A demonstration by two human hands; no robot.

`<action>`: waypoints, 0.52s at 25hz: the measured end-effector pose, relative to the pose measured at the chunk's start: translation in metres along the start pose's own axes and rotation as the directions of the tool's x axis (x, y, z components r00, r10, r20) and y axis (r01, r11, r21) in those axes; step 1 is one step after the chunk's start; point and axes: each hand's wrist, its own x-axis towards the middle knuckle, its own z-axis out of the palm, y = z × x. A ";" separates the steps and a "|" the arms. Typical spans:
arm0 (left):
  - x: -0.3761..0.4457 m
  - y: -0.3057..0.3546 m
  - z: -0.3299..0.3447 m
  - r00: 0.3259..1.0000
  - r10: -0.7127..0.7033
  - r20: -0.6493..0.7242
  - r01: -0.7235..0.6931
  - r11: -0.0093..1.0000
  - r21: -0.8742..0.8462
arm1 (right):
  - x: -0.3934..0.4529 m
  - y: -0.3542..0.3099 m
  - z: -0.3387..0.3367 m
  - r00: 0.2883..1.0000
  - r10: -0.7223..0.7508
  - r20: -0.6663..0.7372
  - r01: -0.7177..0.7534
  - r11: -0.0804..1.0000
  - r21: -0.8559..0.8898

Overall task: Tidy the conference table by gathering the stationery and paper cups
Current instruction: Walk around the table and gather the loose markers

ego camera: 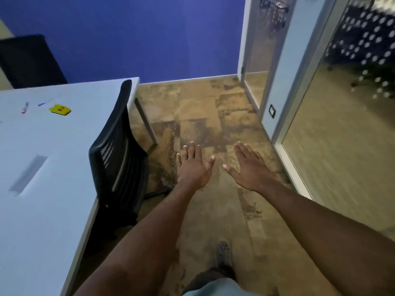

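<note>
The white conference table (53, 146) fills the left side. On its far part lie a yellow block-like item (60, 109), a blue pen (43, 103) and a pinkish pen (25, 107). No paper cup is in view. My left hand (193, 165) and my right hand (248, 167) are stretched out in front of me over the floor, right of the table. Both have straight, spread fingers and hold nothing.
A black mesh chair (116, 154) stands tucked against the table's right edge, between me and the stationery. Another dark chair (30, 60) is at the far left. A glass door and partition (320, 103) run along the right. Brown patterned floor lies ahead.
</note>
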 end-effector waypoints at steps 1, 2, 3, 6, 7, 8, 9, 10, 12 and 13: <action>0.034 -0.001 -0.004 1.000 -0.020 0.013 0.020 1.000 0.001 | 0.036 0.005 0.001 1.000 -0.010 0.015 0.010 1.000 -0.002; 0.063 -0.002 -0.009 0.999 -0.036 0.023 0.037 0.999 -0.004 | 0.067 0.010 0.000 1.000 -0.023 0.017 0.023 1.000 -0.007; 0.090 -0.002 -0.014 0.999 -0.047 0.018 0.047 0.999 -0.001 | 0.097 0.014 -0.001 0.999 -0.043 0.008 0.043 0.999 -0.015; 0.168 -0.007 -0.035 0.995 -0.099 0.011 0.099 0.995 -0.015 | 0.189 0.022 -0.009 0.996 -0.092 -0.003 0.092 0.996 -0.009; 0.189 -0.011 -0.040 0.993 -0.114 0.015 0.115 0.993 -0.005 | 0.215 0.022 -0.008 0.995 -0.103 0.008 0.103 0.995 -0.004; 0.210 -0.015 -0.043 0.992 -0.129 0.013 0.129 0.992 0.010 | 0.241 0.023 -0.005 0.993 -0.115 0.012 0.115 0.993 -0.004; 0.233 -0.021 -0.044 0.989 -0.144 0.015 0.144 0.989 0.020 | 0.268 0.023 -0.002 0.991 -0.133 0.016 0.133 0.991 -0.003; 0.256 -0.028 -0.046 0.987 -0.160 0.018 0.159 0.987 0.016 | 0.295 0.023 0.002 0.989 -0.149 0.023 0.149 0.989 0.008; 0.313 -0.042 -0.048 0.981 -0.193 0.011 0.193 0.981 0.013 | 0.361 0.025 0.008 0.984 -0.172 0.048 0.171 0.985 0.031; 0.340 -0.047 -0.046 0.980 -0.200 0.003 0.200 0.980 0.020 | 0.393 0.027 0.012 0.980 -0.191 0.055 0.189 0.981 0.037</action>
